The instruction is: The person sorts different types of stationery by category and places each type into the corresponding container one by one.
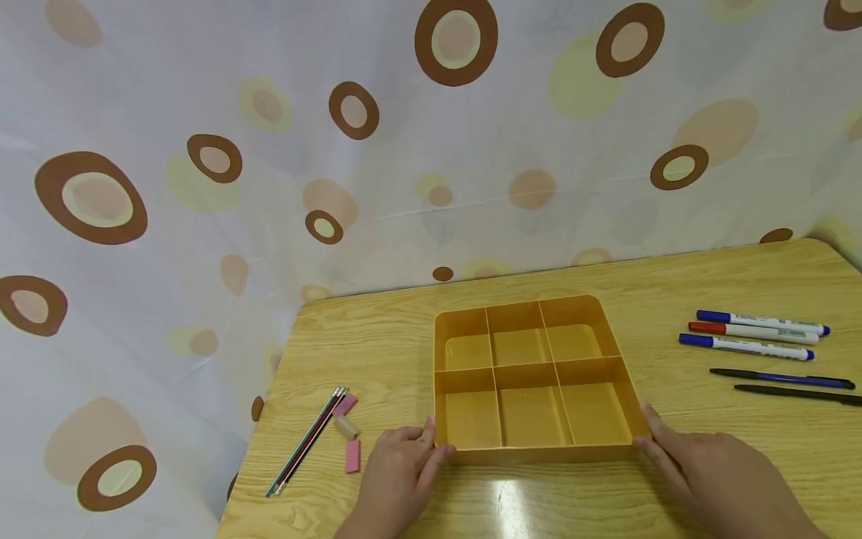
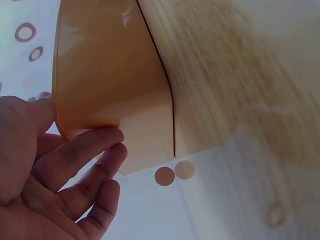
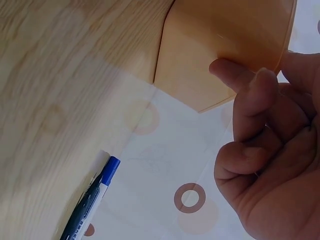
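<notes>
A yellow-orange divided tray (image 1: 532,454) lies on the table, its six compartments in two rows and nothing in them. My left hand (image 1: 399,473) holds its near left corner, the thumb at the front wall and the index finger along the side. At the near right corner my right hand (image 1: 723,475) grips in the same way. In the left wrist view the left hand (image 2: 65,175) has its fingertips against the tray's outer wall (image 2: 112,60). The right wrist view has the right hand's (image 3: 272,135) index finger on the wall (image 3: 225,35), other fingers curled.
Left of the tray lie several pencils (image 1: 308,442), a pink eraser (image 1: 353,455), another pink eraser (image 1: 346,404) and a small tan piece (image 1: 346,427). On the right are markers (image 1: 754,329) and two pens (image 1: 781,378). A patterned cloth (image 1: 404,150) hangs behind the wooden table (image 1: 364,337).
</notes>
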The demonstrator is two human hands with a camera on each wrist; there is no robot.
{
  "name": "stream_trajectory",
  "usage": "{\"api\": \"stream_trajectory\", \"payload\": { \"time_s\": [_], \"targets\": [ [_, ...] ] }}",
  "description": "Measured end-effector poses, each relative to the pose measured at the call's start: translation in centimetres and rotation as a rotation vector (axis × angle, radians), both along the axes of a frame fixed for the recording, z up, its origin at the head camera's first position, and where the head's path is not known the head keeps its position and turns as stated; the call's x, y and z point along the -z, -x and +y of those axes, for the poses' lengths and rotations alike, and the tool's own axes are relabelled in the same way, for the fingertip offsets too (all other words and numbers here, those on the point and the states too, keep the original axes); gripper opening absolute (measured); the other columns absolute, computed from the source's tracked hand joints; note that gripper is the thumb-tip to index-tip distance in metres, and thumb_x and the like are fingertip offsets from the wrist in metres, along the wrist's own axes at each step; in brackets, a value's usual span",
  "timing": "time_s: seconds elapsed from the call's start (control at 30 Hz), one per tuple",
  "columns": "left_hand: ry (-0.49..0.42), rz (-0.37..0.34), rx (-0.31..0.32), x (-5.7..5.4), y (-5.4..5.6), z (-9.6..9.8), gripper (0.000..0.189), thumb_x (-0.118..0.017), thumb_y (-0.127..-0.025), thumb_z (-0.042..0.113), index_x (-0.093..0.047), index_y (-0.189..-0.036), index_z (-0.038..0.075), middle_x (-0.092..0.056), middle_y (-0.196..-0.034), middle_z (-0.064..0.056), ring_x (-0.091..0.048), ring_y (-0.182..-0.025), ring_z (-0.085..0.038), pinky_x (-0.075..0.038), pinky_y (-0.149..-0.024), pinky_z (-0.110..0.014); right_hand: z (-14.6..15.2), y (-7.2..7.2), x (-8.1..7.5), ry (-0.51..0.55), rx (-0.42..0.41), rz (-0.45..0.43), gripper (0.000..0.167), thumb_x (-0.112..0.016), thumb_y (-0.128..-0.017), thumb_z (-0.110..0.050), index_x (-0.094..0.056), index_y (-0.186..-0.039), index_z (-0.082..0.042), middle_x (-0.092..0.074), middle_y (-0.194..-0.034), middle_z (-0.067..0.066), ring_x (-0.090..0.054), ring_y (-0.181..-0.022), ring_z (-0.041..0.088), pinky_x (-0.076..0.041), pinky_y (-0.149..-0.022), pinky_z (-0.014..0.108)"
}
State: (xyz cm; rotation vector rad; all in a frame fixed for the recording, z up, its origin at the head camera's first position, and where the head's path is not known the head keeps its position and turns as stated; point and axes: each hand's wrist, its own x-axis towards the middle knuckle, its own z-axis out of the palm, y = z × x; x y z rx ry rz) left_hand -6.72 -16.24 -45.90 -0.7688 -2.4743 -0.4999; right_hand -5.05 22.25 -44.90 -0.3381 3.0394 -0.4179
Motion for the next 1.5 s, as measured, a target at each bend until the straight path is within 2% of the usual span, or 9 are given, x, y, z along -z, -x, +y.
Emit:
{"api": "stream_trajectory", "payload": {
  "time_s": [0.23,0.4,0.53,0.77,0.93,1.13,1.27,1.37,1.5],
  "targets": [
    [0.002,0.013,0.006,0.0,-0.1,-0.1,0.043,-0.07,-0.099,0.032,-0.077,-0.11,-0.009,-0.081,-0.088,-0.008,-0.073,-0.083,-0.015,-0.058,-0.078,-0.036,-0.2,-0.3,-0.4,0.012,0.005,0.009,0.058,-0.062,-0.104,-0.038,-0.057,-0.144,0.004,-0.079,-0.103,0.015,-0.075,-0.077,0.025,-0.06,-0.069,0.05],
    [-0.002,0.031,0.027,-0.3,0.1,-0.1,0.042,-0.071,-0.099,0.031,-0.077,-0.108,-0.01,-0.079,-0.081,-0.006,-0.072,-0.081,-0.016,-0.058,-0.076,-0.036,-0.2,-0.5,-0.4,0.03,0.005,0.069,0.056,-0.065,-0.103,-0.035,-0.059,-0.141,0.005,-0.078,-0.105,0.02,-0.075,-0.077,0.03,-0.06,-0.069,0.052],
    [-0.016,0.008,0.027,-0.4,0.1,-0.1,0.041,-0.074,-0.097,0.03,-0.077,-0.109,-0.01,-0.079,-0.081,-0.007,-0.073,-0.081,-0.016,-0.058,-0.076,-0.037,-0.2,-0.6,-0.4,0.035,-0.002,0.099,0.055,-0.067,-0.102,-0.034,-0.06,-0.14,0.006,-0.078,-0.105,0.02,-0.076,-0.077,0.032,-0.059,-0.069,0.053],
    [-0.061,-0.088,-0.036,-0.2,0.3,0.2,0.041,-0.076,-0.095,0.031,-0.076,-0.115,-0.005,-0.081,-0.091,-0.008,-0.074,-0.086,-0.017,-0.058,-0.08,-0.038,0.0,-0.6,-0.2,0.03,0.022,0.09,0.056,-0.065,-0.103,-0.034,-0.058,-0.141,0.007,-0.078,-0.103,0.021,-0.075,-0.076,0.033,-0.059,-0.067,0.053],
    [-0.069,-0.095,-0.039,0.0,0.3,0.2,0.043,-0.074,-0.097,0.034,-0.076,-0.117,-0.005,-0.081,-0.095,-0.009,-0.075,-0.087,-0.017,-0.059,-0.082,-0.039,0.3,-0.8,0.1,0.024,0.028,0.122,0.056,-0.066,-0.102,-0.035,-0.058,-0.142,0.004,-0.077,-0.107,0.024,-0.075,-0.077,0.037,-0.058,-0.065,0.055],
    [-0.055,-0.109,-0.037,0.0,0.1,-0.1,0.043,-0.072,-0.098,0.034,-0.075,-0.12,-0.003,-0.081,-0.092,-0.007,-0.075,-0.085,-0.014,-0.059,-0.081,-0.038,0.6,-0.6,0.4,-0.011,0.034,0.088,0.057,-0.063,-0.104,-0.037,-0.057,-0.145,0.002,-0.078,-0.098,0.021,-0.075,-0.075,0.036,-0.057,-0.061,0.053],
    [-0.045,-0.113,-0.036,0.0,-0.3,-0.4,0.041,-0.074,-0.097,0.031,-0.075,-0.122,-0.001,-0.081,-0.096,-0.006,-0.074,-0.086,-0.014,-0.058,-0.081,-0.039,0.4,-0.6,0.3,-0.031,0.033,0.059,0.057,-0.062,-0.104,-0.037,-0.056,-0.145,0.002,-0.078,-0.099,0.021,-0.075,-0.075,0.037,-0.057,-0.061,0.054],
    [-0.051,-0.124,-0.053,0.0,-0.7,-0.9,0.039,-0.075,-0.096,0.028,-0.075,-0.123,0.001,-0.081,-0.101,-0.003,-0.072,-0.091,-0.014,-0.058,-0.082,-0.041,0.2,-0.6,0.2,-0.038,0.032,0.047,0.057,-0.061,-0.105,-0.038,-0.055,-0.146,0.002,-0.078,-0.102,0.023,-0.075,-0.078,0.039,-0.057,-0.062,0.054],
    [-0.078,-0.124,-0.108,-0.2,-1.0,-2.1,0.033,-0.077,-0.094,0.022,-0.077,-0.12,0.002,-0.081,-0.104,-0.002,-0.071,-0.096,-0.017,-0.06,-0.081,-0.043,0.1,-0.6,0.2,-0.051,0.029,0.043,0.058,-0.061,-0.104,-0.039,-0.056,-0.146,0.002,-0.078,-0.101,0.021,-0.075,-0.076,0.037,-0.057,-0.06,0.052]
  ]
}}
